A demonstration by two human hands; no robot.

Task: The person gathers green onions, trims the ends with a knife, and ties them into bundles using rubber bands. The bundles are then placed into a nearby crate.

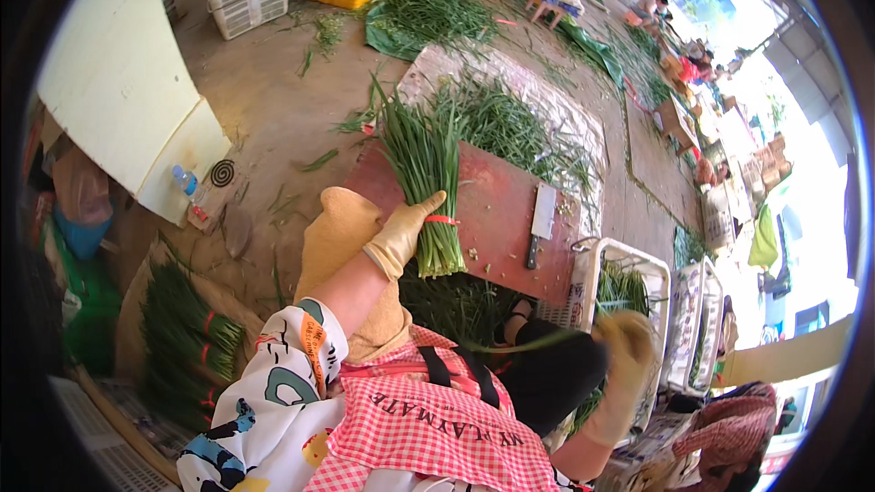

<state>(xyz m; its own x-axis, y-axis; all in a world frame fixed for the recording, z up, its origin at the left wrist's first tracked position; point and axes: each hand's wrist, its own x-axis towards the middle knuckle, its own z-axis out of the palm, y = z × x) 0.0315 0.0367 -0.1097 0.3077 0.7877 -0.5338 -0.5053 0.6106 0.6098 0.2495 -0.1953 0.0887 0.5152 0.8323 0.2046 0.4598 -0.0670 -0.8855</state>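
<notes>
My left hand (403, 232), in a pale rubber glove, grips a bundle of green leafy stalks (424, 157), likely garlic chives. A red band (441, 219) circles it near the pale cut ends, which face me. The bundle is over the left part of a reddish board (492, 198). On the board's right side lies a cleaver (542, 222) with a black handle, among small trimmings. My right hand (625, 342), also gloved, is motion-blurred beside a white plastic crate (666, 287) of loose stalks. A long green leaf (526, 345) trails by it; its finger closure is unclear.
Loose stalks (506, 123) lie beyond the board on a pale sheet. At lower left are several red-banded bundles (184, 342). A pale pillar (123, 68), a bottle (183, 179) and a mosquito coil (222, 173) are at left. A person (731, 430) sits at lower right.
</notes>
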